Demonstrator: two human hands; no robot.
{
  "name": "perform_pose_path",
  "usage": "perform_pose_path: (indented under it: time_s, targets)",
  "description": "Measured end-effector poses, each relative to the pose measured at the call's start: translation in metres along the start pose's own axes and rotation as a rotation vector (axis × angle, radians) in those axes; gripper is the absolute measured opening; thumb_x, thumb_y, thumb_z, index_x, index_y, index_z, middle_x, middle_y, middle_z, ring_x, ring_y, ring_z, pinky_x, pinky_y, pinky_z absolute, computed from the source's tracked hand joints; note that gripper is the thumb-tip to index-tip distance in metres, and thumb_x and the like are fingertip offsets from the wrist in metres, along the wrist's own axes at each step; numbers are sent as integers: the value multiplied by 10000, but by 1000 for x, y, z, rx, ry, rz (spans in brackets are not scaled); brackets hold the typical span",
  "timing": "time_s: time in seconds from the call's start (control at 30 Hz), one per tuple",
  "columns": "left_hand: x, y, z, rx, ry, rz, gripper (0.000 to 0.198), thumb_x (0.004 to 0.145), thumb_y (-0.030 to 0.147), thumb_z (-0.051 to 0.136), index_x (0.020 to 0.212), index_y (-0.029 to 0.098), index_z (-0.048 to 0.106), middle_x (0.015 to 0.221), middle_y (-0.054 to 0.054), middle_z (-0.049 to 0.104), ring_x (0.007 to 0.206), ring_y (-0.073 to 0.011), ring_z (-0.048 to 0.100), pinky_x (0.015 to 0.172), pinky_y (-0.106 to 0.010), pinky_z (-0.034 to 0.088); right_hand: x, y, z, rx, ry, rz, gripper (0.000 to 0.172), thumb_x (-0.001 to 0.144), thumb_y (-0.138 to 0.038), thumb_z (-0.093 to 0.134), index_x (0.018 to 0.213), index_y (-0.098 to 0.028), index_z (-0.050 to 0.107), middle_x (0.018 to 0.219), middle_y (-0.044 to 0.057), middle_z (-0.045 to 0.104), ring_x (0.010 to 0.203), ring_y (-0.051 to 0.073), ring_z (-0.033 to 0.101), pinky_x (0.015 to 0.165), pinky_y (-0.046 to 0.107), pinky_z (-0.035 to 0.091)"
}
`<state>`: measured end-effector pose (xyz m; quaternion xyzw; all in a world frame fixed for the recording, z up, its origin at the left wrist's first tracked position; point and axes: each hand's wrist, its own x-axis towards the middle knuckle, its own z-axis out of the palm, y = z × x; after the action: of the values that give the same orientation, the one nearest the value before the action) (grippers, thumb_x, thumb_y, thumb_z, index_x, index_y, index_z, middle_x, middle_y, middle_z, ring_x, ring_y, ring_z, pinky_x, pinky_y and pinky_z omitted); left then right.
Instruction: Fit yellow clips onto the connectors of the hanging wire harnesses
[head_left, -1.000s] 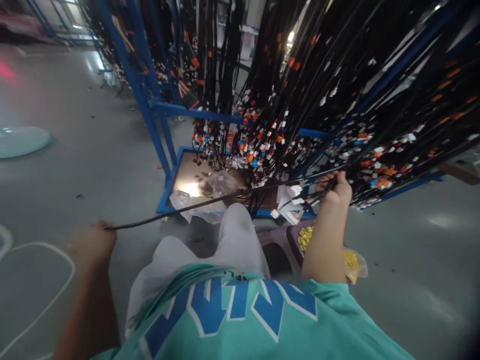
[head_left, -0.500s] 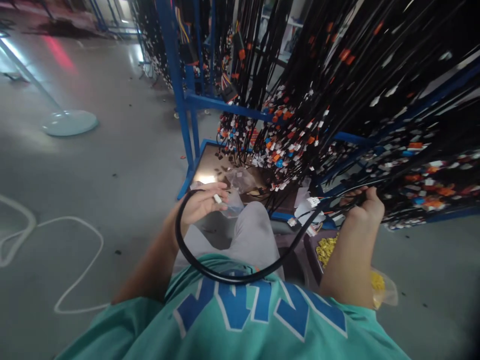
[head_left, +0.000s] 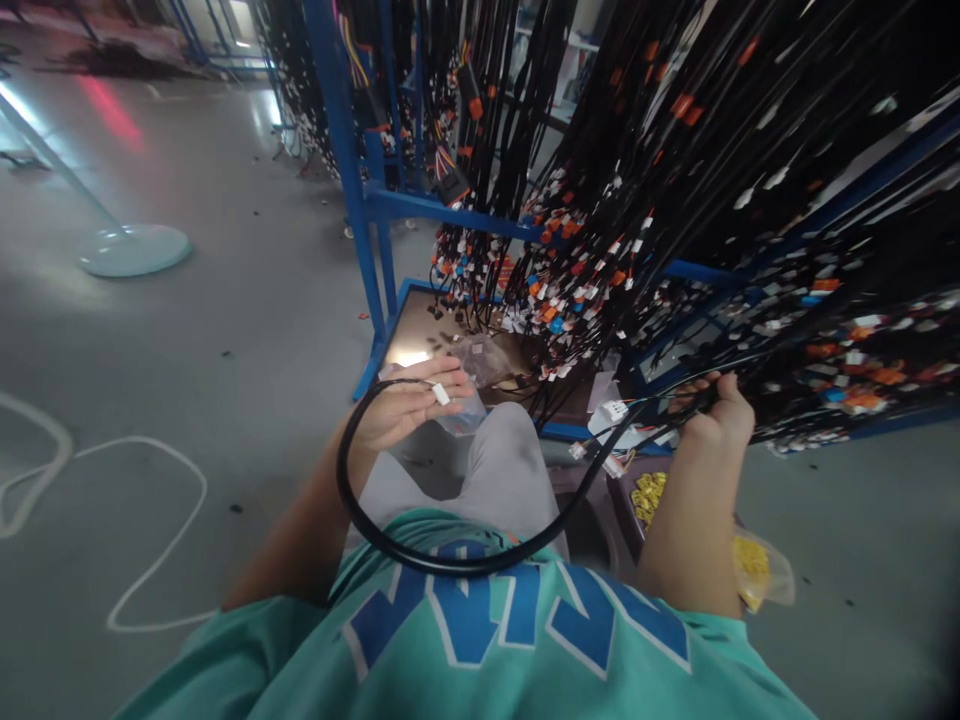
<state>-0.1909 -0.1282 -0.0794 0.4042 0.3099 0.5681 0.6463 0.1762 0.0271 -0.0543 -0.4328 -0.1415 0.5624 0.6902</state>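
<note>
The left grip [head_left: 412, 405] is loosely spread, its fingers nearly straight, with a white connector [head_left: 441, 394] lying across them; the thumb is hard to make out. From this connector a black cable [head_left: 465, 567] passes over the hand, hangs in a wide loop before the person's shirt and rises to the right grip [head_left: 716, 410], which is closed around the cable near its branched end.

The connector at the left is small, white and block-shaped, on a thin dark lead. The cable is smooth, glossy and thick through the loop. At the right, several thin wires fan out just beside the closed fingers, ending in white plugs [head_left: 616, 410]; some of these wires are coloured.

At far left a pale round stand base [head_left: 135, 252] and a white cord [head_left: 201, 490] rest on the grey floor [head_left: 277, 330]. In the middle, a blue rack [head_left: 450, 212] carries dense hanging harnesses [head_left: 585, 270] with white, orange and blue connectors; clear plastic [head_left: 484, 360] lies on its base. The person's knee [head_left: 502, 450] stands between the hands. Rightward, the right forearm partly hides a purple bin [head_left: 624, 515] of yellow pieces [head_left: 649, 495], and harnesses crowd close behind the right grip.
</note>
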Motion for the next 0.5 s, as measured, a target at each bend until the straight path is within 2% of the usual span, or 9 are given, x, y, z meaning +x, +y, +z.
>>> perform_pose_path:
  time_s: [0.17, 0.3, 0.4, 0.47, 0.5]
  targets:
    - [0, 0, 3, 136, 54, 23, 458, 712, 238, 726, 1147, 161, 606, 1144, -135, 643, 1072, -293, 615, 905, -435, 500, -2, 3, 1, -14, -15, 2, 396, 955, -348, 355, 606, -173, 422, 464, -60, 358, 361, 62, 347, 361, 190, 235]
    - [8, -8, -3, 232, 170, 61, 508, 657, 274, 763, 1121, 129, 613, 1032, -130, 669, 898, -244, 663, 787, -378, 534, -6, 8, 5, -21, -23, 11, 392, 964, -327, 340, 612, -173, 416, 454, -63, 357, 357, 55, 342, 362, 176, 248]
    - [13, -19, -25, 333, 359, 121, 478, 643, 288, 749, 1062, 100, 615, 925, -111, 673, 777, -208, 657, 715, -346, 531, -9, 13, 9, -33, -30, 23, 390, 973, -309, 322, 621, -171, 419, 440, -66, 361, 349, 49, 331, 355, 160, 252]
    - [9, -23, -48, 479, 545, 150, 390, 714, 295, 660, 1048, 100, 599, 922, -110, 663, 807, -207, 649, 748, -350, 522, -10, 17, 12, -46, -47, 39, 379, 973, -303, 334, 636, -165, 439, 444, -63, 380, 354, 45, 344, 351, 146, 254]
    - [4, -23, -62, 637, 649, 146, 330, 773, 295, 583, 1045, 107, 595, 930, -113, 662, 848, -209, 644, 779, -353, 513, -11, 19, 13, -54, -57, 48, 370, 970, -307, 349, 646, -161, 455, 451, -61, 394, 359, 45, 356, 350, 142, 258]
